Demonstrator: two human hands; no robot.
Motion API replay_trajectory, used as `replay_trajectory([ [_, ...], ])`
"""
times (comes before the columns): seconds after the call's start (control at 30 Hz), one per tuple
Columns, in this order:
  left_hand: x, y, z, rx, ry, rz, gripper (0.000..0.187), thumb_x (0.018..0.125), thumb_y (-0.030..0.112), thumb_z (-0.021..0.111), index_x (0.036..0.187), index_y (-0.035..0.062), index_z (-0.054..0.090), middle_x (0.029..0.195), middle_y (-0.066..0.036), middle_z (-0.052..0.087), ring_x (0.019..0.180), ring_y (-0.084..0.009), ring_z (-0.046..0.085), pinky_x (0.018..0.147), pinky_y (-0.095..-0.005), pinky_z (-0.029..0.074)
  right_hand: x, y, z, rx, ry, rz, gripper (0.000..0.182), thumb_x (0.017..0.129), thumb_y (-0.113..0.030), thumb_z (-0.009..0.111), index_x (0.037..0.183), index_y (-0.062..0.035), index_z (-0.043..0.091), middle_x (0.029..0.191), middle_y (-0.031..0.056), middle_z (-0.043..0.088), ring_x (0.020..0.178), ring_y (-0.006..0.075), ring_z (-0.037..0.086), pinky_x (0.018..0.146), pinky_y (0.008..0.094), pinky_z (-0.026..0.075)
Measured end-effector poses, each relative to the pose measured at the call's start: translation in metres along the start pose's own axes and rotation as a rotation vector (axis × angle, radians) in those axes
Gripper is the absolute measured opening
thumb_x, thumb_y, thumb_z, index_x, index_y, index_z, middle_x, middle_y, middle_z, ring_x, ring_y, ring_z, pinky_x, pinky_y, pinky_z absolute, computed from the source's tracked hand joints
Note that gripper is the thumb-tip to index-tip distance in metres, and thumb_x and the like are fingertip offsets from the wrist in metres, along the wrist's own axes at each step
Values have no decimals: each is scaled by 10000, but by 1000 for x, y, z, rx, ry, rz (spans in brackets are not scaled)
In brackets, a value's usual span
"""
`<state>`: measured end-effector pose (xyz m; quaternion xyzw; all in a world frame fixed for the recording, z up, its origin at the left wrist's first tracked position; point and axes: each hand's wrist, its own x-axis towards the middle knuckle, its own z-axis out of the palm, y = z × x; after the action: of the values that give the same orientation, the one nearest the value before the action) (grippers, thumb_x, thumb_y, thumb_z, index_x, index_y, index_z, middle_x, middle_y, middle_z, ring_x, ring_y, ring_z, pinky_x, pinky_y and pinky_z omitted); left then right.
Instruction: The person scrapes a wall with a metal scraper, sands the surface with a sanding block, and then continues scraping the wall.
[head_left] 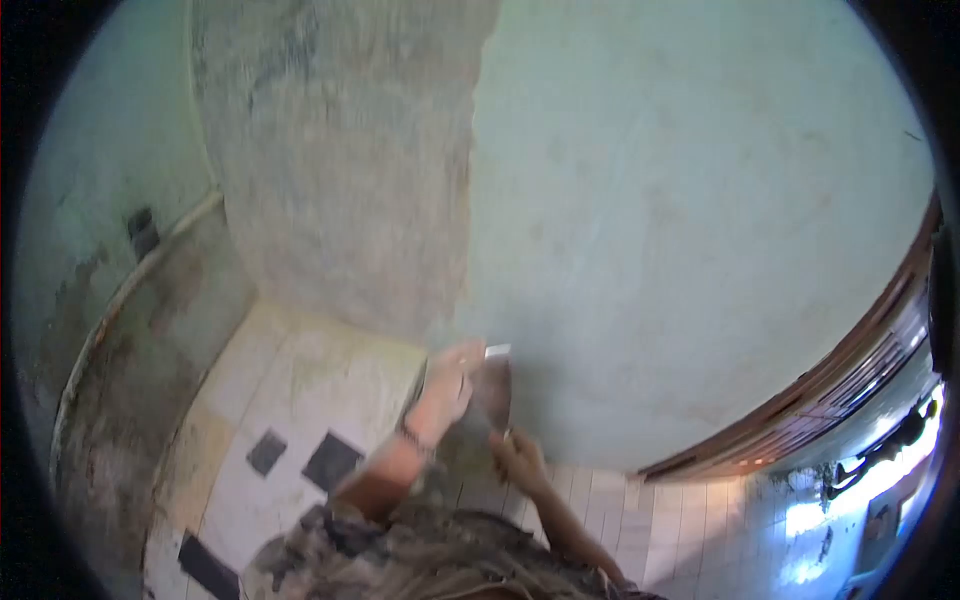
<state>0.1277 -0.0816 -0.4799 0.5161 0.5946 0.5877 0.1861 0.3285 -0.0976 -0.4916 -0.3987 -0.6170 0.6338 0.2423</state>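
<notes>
My right hand (pixel 520 462) is closed round the lower end of a flat scraper-like tool (pixel 493 393), its blade pointing up with a bright strip (pixel 497 351) at the top edge. My left hand (pixel 447 385), blurred, lies against the left side of the blade near its top, a dark band on the wrist. Its fingers are too smeared to make out. Both hands are low in front of the wall, near the border between the bare grey patch (pixel 340 170) and the pale green paint (pixel 680 200).
White floor tiles (pixel 255 375) with dark squares (pixel 332 461) lie at the lower left. A stained ledge (pixel 150 265) runs along the left wall. Wooden slatted framing (pixel 800 405) curves along the right, with bright daylight beyond at the lower right.
</notes>
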Motion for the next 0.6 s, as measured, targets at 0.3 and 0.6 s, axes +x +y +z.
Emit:
replay_trajectory([
  [0.3, 56, -25, -38, -576, 110, -419, 250, 961, 222, 615, 1009, -22, 627, 877, -145, 684, 845, -208, 682, 720, -338, 560, 44, 20, -8, 253, 171, -56, 240, 1007, -293, 527, 1028, -55, 502, 653, 39, 537, 474, 105, 511, 404, 263, 406],
  [0.6, 70, -77, -10, -446, -348, -313, 348, 998, 361, 548, 1031, 19, 607, 866, -42, 645, 826, -116, 613, 761, -261, 485, 137, -1, 42, 352, 151, -104, 341, 1050, -326, 426, 880, -47, 525, 623, 16, 535, 457, 91, 482, 412, 247, 401],
])
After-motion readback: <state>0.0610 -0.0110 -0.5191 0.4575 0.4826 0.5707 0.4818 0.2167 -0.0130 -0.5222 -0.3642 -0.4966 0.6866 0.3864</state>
